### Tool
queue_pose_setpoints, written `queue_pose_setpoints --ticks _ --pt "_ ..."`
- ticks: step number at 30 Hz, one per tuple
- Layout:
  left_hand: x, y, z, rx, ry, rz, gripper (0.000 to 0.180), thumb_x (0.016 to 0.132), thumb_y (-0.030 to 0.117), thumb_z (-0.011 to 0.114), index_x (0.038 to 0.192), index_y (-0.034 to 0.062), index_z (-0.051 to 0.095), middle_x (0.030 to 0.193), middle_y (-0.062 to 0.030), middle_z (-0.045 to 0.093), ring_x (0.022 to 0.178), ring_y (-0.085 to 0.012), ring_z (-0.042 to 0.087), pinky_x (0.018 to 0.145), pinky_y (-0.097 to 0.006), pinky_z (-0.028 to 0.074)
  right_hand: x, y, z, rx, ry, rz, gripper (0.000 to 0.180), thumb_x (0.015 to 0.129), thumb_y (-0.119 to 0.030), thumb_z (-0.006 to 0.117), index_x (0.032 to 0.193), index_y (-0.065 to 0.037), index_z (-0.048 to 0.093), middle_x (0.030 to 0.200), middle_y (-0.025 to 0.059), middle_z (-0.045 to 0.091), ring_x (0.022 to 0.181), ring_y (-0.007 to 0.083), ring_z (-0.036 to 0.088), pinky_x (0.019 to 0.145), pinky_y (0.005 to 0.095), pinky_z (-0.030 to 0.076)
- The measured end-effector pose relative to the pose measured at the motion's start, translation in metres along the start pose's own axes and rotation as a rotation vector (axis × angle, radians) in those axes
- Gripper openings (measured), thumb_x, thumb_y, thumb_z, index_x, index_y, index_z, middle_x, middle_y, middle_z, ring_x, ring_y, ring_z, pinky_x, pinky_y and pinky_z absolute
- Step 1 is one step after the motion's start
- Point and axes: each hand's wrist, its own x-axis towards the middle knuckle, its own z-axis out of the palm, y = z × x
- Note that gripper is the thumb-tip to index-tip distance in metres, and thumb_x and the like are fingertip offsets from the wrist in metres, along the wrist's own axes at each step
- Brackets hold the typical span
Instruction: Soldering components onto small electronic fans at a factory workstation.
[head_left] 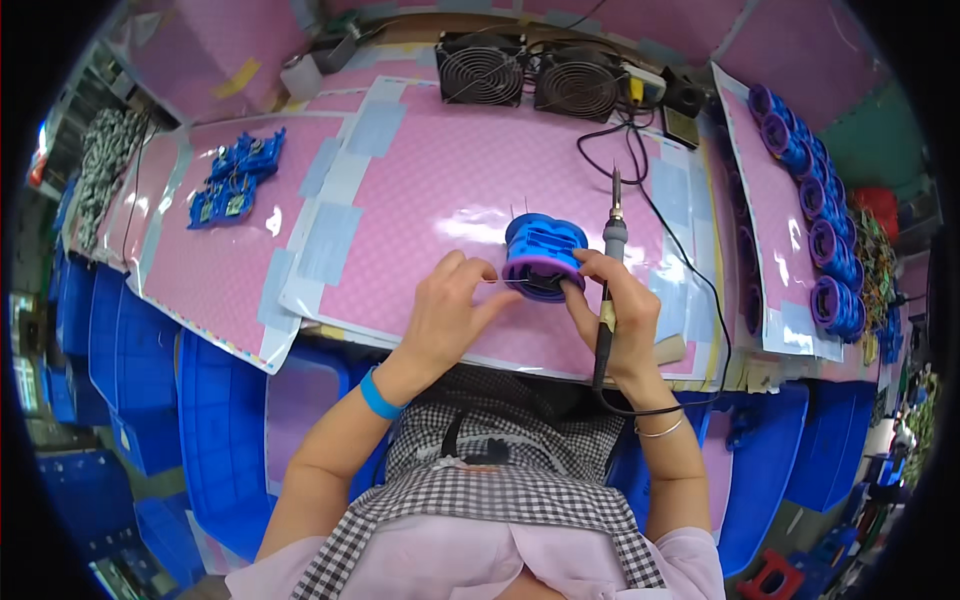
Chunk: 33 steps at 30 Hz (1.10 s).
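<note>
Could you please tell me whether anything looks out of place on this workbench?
Nothing looks spilled or plainly damaged. Slightly awkward, perhaps: the black cable of the soldering iron loops close by the right hand, where it might snag.

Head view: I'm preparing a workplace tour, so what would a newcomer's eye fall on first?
Probably the blue plastic housing with a purple rim, between the bare left hand and bare right hand over the pink-covered worktable. Next, the grey-and-black soldering iron lying across the right hand. Then two square black fans side by side at the table's far edge.
</note>
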Motion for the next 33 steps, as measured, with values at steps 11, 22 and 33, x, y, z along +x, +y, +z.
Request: queue_pose_setpoints --ticks 11,22,33 --pt "-0.008 0.012 -0.031 -0.066 -0.060 -0.198 0.023 0.079 0.016 0.077 0.075 -0.0026 0.066 0.062 -0.0090 0.052 0.057 -0.0153 0.048 0.052 -0.030 0.036 0.012 -0.007 0.005 0.027 -0.056 -0.084 0.019 0.072 -0.002 0.075 0.082 -0.006 0.060 0.066 0.0058 0.063 0.060 0.0156 0.064 0.054 0.0286 0.051" --pt "-0.046 0.011 -0.022 0.036 -0.108 -0.389 0.029 0.082 0.016 0.075 0.070 -0.0027 0.056 0.061 -0.0153 0.055 0.053 -0.0258 0.055 0.048 -0.037 0.037 0.026 -0.010 -0.005 0.050 0.055 -0.129 0.018 0.065 -0.004 0.074 0.074 -0.006 0.059 0.068 0.0068 0.061 0.059 0.0222 0.062 0.053 0.0326 0.047" --pt "-0.068 0.005 -0.052 0.039 -0.234 -0.328 0.028 0.069 0.021 0.087 0.077 -0.0001 0.070 0.068 -0.0108 0.063 0.058 -0.0197 0.059 0.053 -0.031 0.044 0.052 0.042 -0.020 -0.217 0.097 0.162 0.029 0.079 -0.016 0.081 0.080 -0.002 0.056 0.063 0.0083 0.061 0.064 0.0161 0.067 0.057 0.0268 0.050"
